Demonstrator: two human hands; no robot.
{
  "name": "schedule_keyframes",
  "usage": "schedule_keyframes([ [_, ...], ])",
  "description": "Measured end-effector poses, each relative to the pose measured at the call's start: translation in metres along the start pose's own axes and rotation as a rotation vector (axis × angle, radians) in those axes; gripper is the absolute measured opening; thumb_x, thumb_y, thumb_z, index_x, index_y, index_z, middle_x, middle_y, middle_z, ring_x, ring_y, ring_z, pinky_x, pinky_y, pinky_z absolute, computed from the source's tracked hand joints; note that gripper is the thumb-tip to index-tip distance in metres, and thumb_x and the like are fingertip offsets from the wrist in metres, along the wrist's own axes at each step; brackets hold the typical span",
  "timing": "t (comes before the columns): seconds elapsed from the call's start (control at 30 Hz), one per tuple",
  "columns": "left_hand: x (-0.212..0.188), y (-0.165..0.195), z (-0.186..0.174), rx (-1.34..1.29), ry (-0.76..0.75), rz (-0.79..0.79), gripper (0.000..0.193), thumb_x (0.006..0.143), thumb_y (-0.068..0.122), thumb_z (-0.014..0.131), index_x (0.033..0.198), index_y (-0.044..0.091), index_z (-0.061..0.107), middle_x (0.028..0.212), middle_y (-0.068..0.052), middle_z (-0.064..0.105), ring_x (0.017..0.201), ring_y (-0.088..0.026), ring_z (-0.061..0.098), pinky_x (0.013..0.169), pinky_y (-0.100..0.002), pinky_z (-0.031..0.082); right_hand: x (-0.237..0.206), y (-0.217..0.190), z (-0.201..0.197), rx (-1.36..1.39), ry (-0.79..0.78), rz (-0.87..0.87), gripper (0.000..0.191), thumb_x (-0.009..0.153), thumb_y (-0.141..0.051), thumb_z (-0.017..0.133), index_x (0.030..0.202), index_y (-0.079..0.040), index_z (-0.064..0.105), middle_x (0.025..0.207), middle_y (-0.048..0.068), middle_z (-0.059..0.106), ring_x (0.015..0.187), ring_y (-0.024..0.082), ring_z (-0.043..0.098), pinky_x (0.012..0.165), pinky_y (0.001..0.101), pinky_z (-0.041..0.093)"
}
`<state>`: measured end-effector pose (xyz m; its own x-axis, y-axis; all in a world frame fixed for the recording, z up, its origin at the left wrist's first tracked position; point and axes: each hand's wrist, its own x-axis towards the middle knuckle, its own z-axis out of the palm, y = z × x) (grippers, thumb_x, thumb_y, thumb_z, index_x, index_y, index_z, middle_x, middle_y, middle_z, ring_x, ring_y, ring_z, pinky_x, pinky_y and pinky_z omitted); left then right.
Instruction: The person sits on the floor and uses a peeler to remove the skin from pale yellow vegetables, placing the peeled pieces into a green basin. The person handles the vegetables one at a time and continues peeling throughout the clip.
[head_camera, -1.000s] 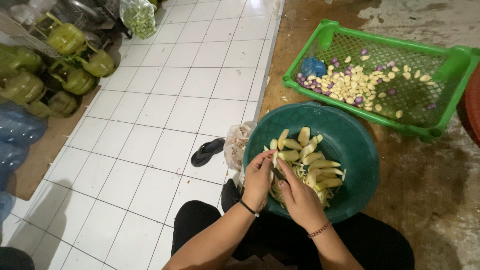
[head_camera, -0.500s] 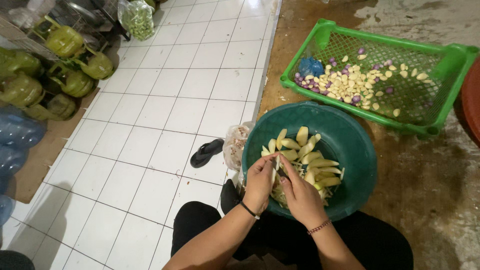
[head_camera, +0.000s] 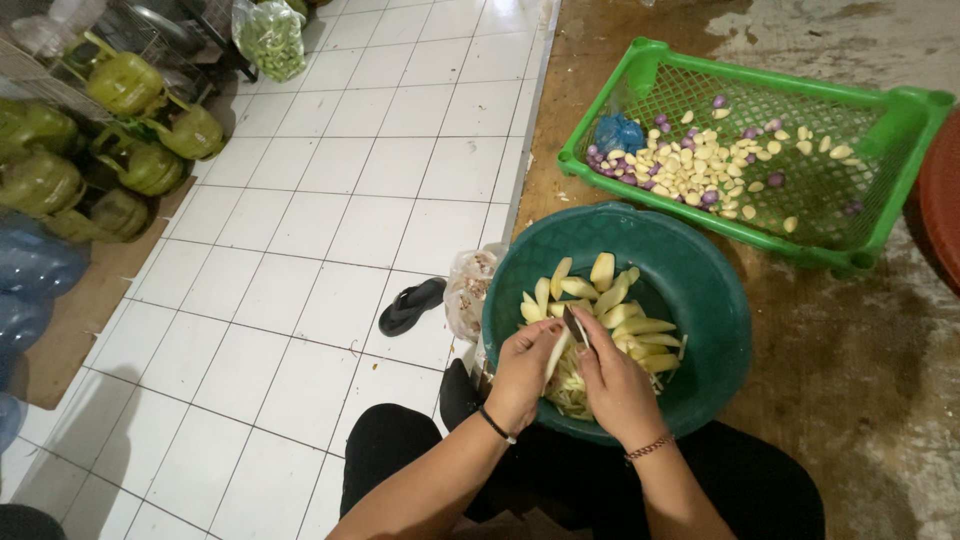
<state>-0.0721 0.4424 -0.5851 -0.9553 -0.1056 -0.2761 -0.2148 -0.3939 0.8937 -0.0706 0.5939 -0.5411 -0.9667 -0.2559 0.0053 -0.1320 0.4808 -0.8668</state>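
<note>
A dark green round basin (head_camera: 700, 290) sits on the floor in front of my knees, holding several pale yellow peeled pieces (head_camera: 610, 300) and thin slices. Over its near side my left hand (head_camera: 525, 372) grips one long pale piece (head_camera: 556, 355). My right hand (head_camera: 615, 385) holds a small knife (head_camera: 575, 325), its blade against that piece. Both hands are close together above the basin.
A green mesh crate (head_camera: 880, 150) with peeled garlic cloves, purple shallots and a blue bag lies behind the basin. A black sandal (head_camera: 410, 305) and a plastic bag (head_camera: 468, 292) lie left of the basin. Green gas cylinders (head_camera: 125, 85) stand at far left.
My hands stay over the basin's near side; the knife and the piece have shifted slightly between them. The view moved a little.
</note>
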Motion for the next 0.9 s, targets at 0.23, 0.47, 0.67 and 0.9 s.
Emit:
schedule_keyframes([
  [0.23, 0.025, 0.010, -0.003, 0.090, 0.152, 0.184, 0.028, 0.105, 0.017, 0.056, 0.119, 0.002, 0.074, 0.095, -0.001, 0.069, 0.079, -0.007, 0.055, 0.070, -0.021, 0.045, -0.010, 0.001, 0.003, 0.038, -0.165, -0.054, 0.063, 0.098, -0.021, 0.054, 0.157, -0.025, 0.035, 0.107, 0.020, 0.073, 0.093, 0.038, 0.072, 0.081, 0.0438, 0.055],
  [0.47, 0.018, 0.012, 0.007, 0.011, 0.125, 0.111, 0.027, 0.104, 0.016, 0.054, 0.118, 0.002, 0.073, 0.096, 0.000, 0.069, 0.083, -0.007, 0.058, 0.074, -0.021, 0.048, -0.013, 0.007, 0.003, 0.098, -0.129, -0.152, 0.059, 0.098, -0.021, 0.053, 0.156, -0.019, 0.036, 0.126, 0.019, 0.070, 0.106, 0.037, 0.071, 0.085, 0.0435, 0.054],
  [0.67, 0.021, -0.001, 0.007, 0.052, 0.108, 0.134, 0.028, 0.105, 0.014, 0.054, 0.119, 0.001, 0.074, 0.096, -0.001, 0.068, 0.083, -0.008, 0.056, 0.074, -0.021, 0.045, -0.010, 0.011, 0.003, 0.064, -0.074, -0.157, 0.059, 0.098, -0.019, 0.053, 0.155, -0.021, 0.038, 0.106, 0.021, 0.073, 0.093, 0.039, 0.072, 0.077, 0.0457, 0.054],
  [0.9, 0.014, -0.014, 0.015, 0.043, 0.053, 0.138, 0.030, 0.105, 0.012, 0.048, 0.117, -0.001, 0.072, 0.095, -0.001, 0.071, 0.080, -0.006, 0.059, 0.072, -0.020, 0.047, -0.008, 0.017, 0.000, 0.009, -0.068, -0.017, 0.062, 0.097, -0.021, 0.052, 0.157, -0.027, 0.036, 0.084, 0.019, 0.073, 0.076, 0.034, 0.073, 0.070, 0.0444, 0.054],
])
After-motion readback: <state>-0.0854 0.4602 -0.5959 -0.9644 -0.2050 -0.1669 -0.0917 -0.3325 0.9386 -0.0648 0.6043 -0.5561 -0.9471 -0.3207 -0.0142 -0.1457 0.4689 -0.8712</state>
